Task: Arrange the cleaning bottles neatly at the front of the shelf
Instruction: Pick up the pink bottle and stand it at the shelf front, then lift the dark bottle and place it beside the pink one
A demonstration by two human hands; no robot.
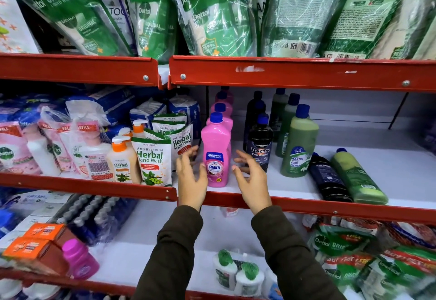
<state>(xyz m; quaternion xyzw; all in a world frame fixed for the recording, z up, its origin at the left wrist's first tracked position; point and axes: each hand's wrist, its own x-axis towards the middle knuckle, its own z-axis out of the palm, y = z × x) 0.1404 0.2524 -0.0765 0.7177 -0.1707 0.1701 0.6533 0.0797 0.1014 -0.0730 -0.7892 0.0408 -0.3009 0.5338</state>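
Note:
A pink Shakti bottle (215,151) with a blue cap stands upright at the front of the white middle shelf (389,172), heading a row of pink bottles behind it. My left hand (191,179) and my right hand (251,177) flank it with fingers spread, not touching it. To the right stand a black Bactin bottle (259,144) and a green Bactin bottle (298,144), each with more bottles behind. A black bottle (329,178) and a green bottle (358,177) lie on their sides at the front right.
Herbal hand wash pouches (152,160) and pump bottles (121,158) fill the shelf left of the pink row. Green Dettol refill packs (212,12) hang over the red shelf rail (295,73) above. The lower shelf holds small bottles (238,273) and packs.

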